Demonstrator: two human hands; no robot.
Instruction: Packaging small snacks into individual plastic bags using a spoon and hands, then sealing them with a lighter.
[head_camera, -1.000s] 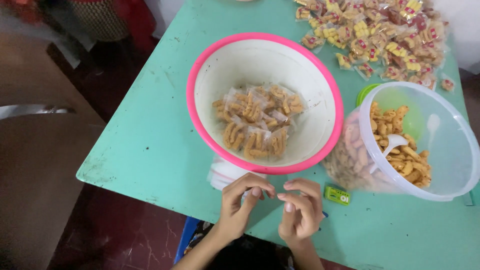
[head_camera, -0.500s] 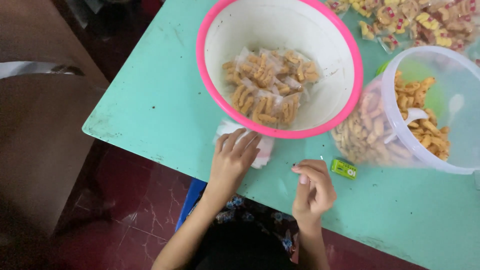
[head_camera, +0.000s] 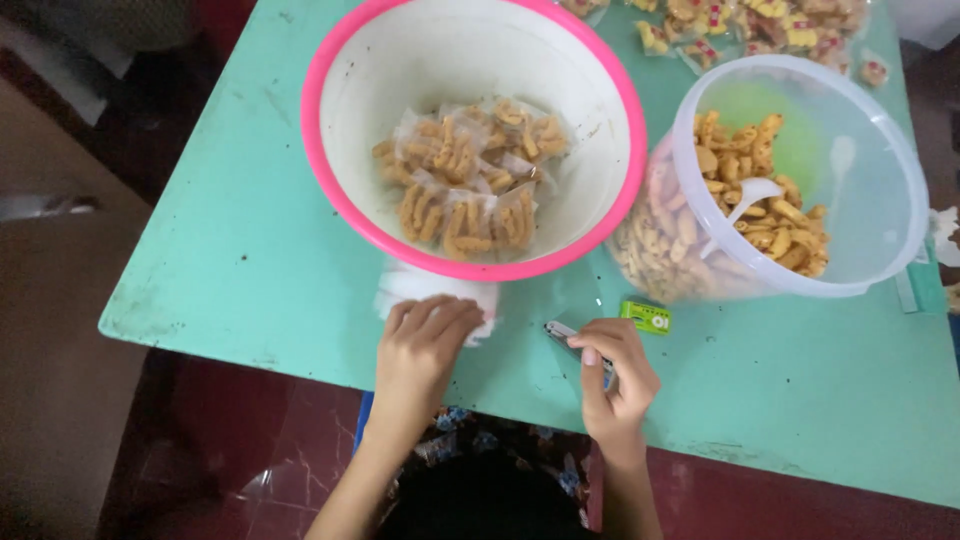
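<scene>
- Left hand (head_camera: 428, 337) lying palm-down, fingers loosely spread, pressing on white stack of small plastic bags (head_camera: 410, 285) beside pink-rimmed white plastic basin (head_camera: 340, 205).
- Right hand (head_camera: 612, 375) curling, pinching small metal stapler (head_camera: 563, 332) on green table (head_camera: 260, 270).

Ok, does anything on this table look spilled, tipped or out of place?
Nothing looks spilled. The clear tub of loose snacks sits tilted, mouth toward the camera, with a white scoop inside. The stack of small bags is partly tucked under the pink bowl.
</scene>
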